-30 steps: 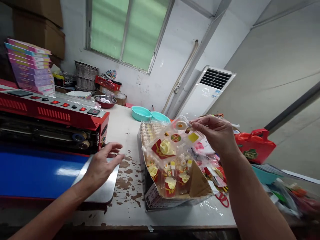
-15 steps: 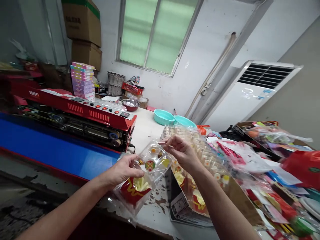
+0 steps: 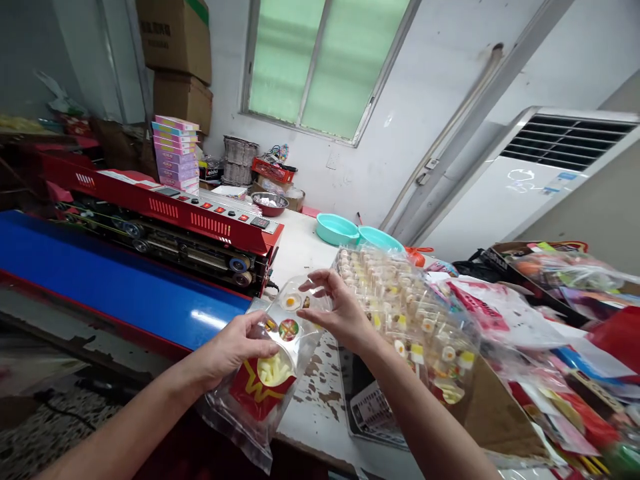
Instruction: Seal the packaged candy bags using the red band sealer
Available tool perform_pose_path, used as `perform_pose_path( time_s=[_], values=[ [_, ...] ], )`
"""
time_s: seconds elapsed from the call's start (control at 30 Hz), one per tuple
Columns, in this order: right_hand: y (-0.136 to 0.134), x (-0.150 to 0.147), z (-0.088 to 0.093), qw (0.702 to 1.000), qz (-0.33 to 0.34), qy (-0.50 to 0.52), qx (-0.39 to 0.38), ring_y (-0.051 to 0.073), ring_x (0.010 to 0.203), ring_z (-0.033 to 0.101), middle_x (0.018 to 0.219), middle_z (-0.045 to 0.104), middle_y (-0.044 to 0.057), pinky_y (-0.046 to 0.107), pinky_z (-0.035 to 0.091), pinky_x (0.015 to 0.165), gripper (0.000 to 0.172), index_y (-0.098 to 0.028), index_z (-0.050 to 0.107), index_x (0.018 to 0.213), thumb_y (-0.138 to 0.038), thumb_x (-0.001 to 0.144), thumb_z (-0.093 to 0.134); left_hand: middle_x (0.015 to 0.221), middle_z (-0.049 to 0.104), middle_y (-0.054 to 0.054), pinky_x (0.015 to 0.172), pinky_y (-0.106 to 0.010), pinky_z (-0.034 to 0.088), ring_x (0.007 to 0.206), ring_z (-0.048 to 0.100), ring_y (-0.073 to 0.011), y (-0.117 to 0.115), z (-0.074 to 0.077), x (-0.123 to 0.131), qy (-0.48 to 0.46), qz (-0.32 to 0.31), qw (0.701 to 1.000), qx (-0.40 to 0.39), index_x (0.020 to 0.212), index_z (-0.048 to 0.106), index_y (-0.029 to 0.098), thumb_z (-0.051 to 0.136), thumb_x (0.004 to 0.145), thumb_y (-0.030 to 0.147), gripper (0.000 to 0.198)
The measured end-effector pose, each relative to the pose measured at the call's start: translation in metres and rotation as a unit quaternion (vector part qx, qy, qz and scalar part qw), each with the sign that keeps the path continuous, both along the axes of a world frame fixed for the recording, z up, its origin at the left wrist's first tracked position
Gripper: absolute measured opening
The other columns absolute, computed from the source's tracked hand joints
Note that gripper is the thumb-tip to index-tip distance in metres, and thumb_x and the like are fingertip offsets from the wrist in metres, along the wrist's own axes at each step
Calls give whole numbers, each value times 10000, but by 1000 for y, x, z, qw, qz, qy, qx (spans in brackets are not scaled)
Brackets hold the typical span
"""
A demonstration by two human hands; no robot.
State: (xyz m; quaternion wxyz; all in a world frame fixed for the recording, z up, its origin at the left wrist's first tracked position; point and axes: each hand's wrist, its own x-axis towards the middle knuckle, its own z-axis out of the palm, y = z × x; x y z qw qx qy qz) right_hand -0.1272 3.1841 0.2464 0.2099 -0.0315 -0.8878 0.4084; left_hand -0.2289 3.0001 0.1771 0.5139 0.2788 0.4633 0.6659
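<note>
Item: clear toy packet [image 3: 265, 390], held level beside the blue belt [image 3: 125, 293]. Left hand [image 3: 230, 350] grip closed on its left side; right hand [image 3: 343, 313] pinches its far edge.

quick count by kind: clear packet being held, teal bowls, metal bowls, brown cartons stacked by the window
clear plastic packet of toy food, held: 1
round teal plastic bowls: 2
round metal bowl: 1
brown cardboard cartons: 2
total: 6
</note>
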Motion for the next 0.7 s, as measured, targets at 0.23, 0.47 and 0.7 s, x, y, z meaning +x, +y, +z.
perform_pose_path(
  time_s=[0.23,0.47,0.7],
  values=[
    [-7,-8,-13,997,-78,-16,0,153,782,522,894,593,11,292,412,681,357,-207,565,913,-323,651,776,973,690,-77,718,-273,506,838,652,-200,-9,-4,5,18,21,1000,-8,1067,575,151,688,715,177,372],
    [-1,-22,-18,992,-123,13,26,171,816,549,839,608,19,313,421,743,222,-191,602,768,-360,698,729,989,687,-101,766,-316,511,898,652,-241,-11,-12,8,16,30,999,-16,1074,560,140,709,718,212,392],
    [12,-10,-23,953,-9,-106,-283,173,844,604,1003,624,52,288,477,709,357,-170,572,712,-414,603,808,1033,683,-115,768,-308,512,881,658,-226,-21,-21,-3,-21,62,998,-25,1119,515,154,749,696,222,488]
  ],
)
